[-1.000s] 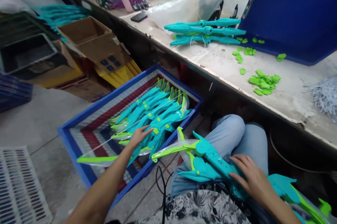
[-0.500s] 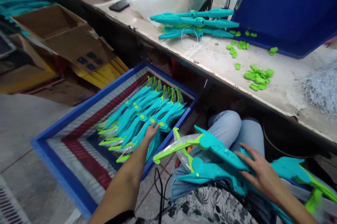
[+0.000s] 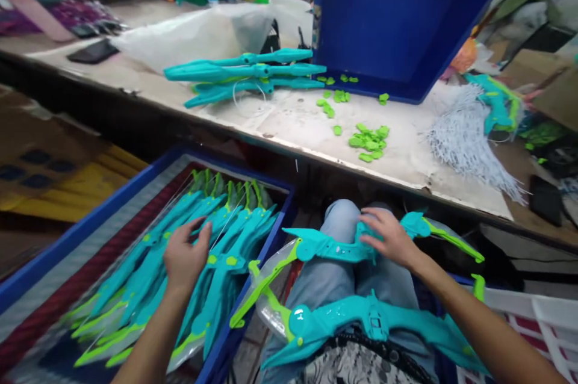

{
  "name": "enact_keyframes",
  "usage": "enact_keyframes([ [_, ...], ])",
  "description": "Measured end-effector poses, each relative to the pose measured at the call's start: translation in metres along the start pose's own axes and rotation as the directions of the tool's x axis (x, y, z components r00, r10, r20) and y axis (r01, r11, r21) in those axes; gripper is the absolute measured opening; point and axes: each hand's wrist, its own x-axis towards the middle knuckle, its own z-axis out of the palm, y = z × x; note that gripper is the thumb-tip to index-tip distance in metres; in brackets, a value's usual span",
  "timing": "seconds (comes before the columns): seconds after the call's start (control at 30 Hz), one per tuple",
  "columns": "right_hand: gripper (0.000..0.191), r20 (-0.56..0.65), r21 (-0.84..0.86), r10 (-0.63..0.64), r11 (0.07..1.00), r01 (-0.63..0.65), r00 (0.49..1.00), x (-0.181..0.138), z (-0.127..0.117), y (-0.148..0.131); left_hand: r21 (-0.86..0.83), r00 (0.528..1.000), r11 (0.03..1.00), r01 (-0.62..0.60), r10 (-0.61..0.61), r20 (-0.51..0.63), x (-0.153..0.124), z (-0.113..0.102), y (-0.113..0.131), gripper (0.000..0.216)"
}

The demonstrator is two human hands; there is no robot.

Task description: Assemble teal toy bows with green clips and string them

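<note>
My left hand [image 3: 184,254] hovers with fingers spread over a row of bagged teal-and-green toy bows [image 3: 149,269] lying in a blue tray [image 3: 58,245] on the floor at my left. My right hand [image 3: 389,237] rests palm down, fingers spread, on a teal toy bow [image 3: 334,247] lying across my lap. A second bagged bow [image 3: 370,319] lies nearer my waist. On the workbench ahead lie a stack of teal bow parts [image 3: 244,74] and small green plastic pieces [image 3: 369,138].
A tilted blue bin [image 3: 397,17] stands on the worn workbench [image 3: 293,122]. White string bundle [image 3: 465,143] lies at right, a clear plastic bag [image 3: 194,32] at back left. A white crate [image 3: 542,318] is at my right, cardboard at far left.
The view has swung right. My left hand drew back from pressing the bows in the tray. My right hand slid left along the bow on my lap.
</note>
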Motion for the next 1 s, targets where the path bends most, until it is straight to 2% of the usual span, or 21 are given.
enact_keyframes([
  [0.03,0.034,-0.117,-0.016,0.046,0.999,-0.048,0.992,0.014,-0.009,0.009,-0.067,0.990,0.990,-0.123,0.127,0.062,-0.007,0.002,0.032,0.039],
  [0.07,0.031,-0.225,-0.040,0.097,0.993,-0.109,0.970,0.031,-0.017,0.019,-0.143,0.956,0.962,-0.235,0.255,0.148,-0.019,0.006,0.064,0.035],
  [0.1,0.030,-0.299,-0.071,0.139,0.983,-0.168,0.944,0.050,-0.025,0.030,-0.228,0.884,0.911,-0.343,0.396,0.250,-0.034,0.014,0.095,0.032],
  [0.17,0.028,-0.342,-0.140,0.185,0.959,-0.245,0.921,0.089,-0.035,0.049,-0.348,0.651,0.787,-0.509,0.617,0.442,-0.071,0.038,0.146,0.030],
  [0.2,0.027,-0.317,-0.180,0.192,0.949,-0.258,0.929,0.107,-0.036,0.056,-0.361,0.536,0.738,-0.570,0.667,0.518,-0.089,0.052,0.165,0.037],
  [0.23,0.025,-0.277,-0.220,0.195,0.941,-0.259,0.941,0.121,-0.036,0.060,-0.346,0.436,0.700,-0.625,0.681,0.588,-0.105,0.067,0.179,0.049],
  [0.3,0.020,-0.192,-0.281,0.183,0.931,-0.233,0.964,0.140,-0.033,0.064,-0.261,0.311,0.651,-0.713,0.627,0.714,-0.127,0.094,0.195,0.070],
  [0.4,0.021,-0.190,-0.269,0.134,0.946,-0.183,0.973,0.138,-0.031,0.069,-0.197,0.202,0.579,-0.791,0.552,0.809,-0.133,0.119,0.202,0.080],
  [0.5,0.022,-0.219,-0.078,0.171,0.978,-0.191,0.961,0.115,-0.047,0.089,-0.214,0.170,0.561,-0.800,0.553,0.815,-0.119,0.127,0.203,0.078],
  [0.6,0.025,-0.015,0.127,0.316,0.942,-0.311,0.949,0.090,-0.076,0.118,-0.229,0.172,0.584,-0.779,0.550,0.817,-0.105,0.130,0.207,0.083],
  [0.67,0.023,0.128,0.190,0.398,0.889,-0.417,0.908,0.080,-0.093,0.130,-0.229,0.186,0.621,-0.749,0.530,0.827,-0.101,0.134,0.210,0.087],
  [0.73,0.020,0.162,0.201,0.465,0.848,-0.490,0.870,0.075,-0.101,0.134,-0.224,0.207,0.659,-0.718,0.509,0.835,-0.102,0.140,0.214,0.088],
  [0.8,0.017,0.106,0.132,0.521,0.837,-0.531,0.847,0.074,-0.100,0.129,-0.221,0.229,0.685,-0.694,0.501,0.835,-0.105,0.145,0.215,0.086],
  [0.93,0.021,-0.075,-0.162,0.606,0.776,-0.609,0.792,0.068,-0.088,0.113,-0.200,0.285,0.725,-0.660,0.487,0.826,-0.113,0.149,0.216,0.083],
  [1.0,0.026,-0.179,-0.203,0.570,0.776,-0.597,0.802,0.061,-0.084,0.113,-0.207,0.288,0.745,-0.634,0.476,0.831,-0.113,0.149,0.216,0.085],
])
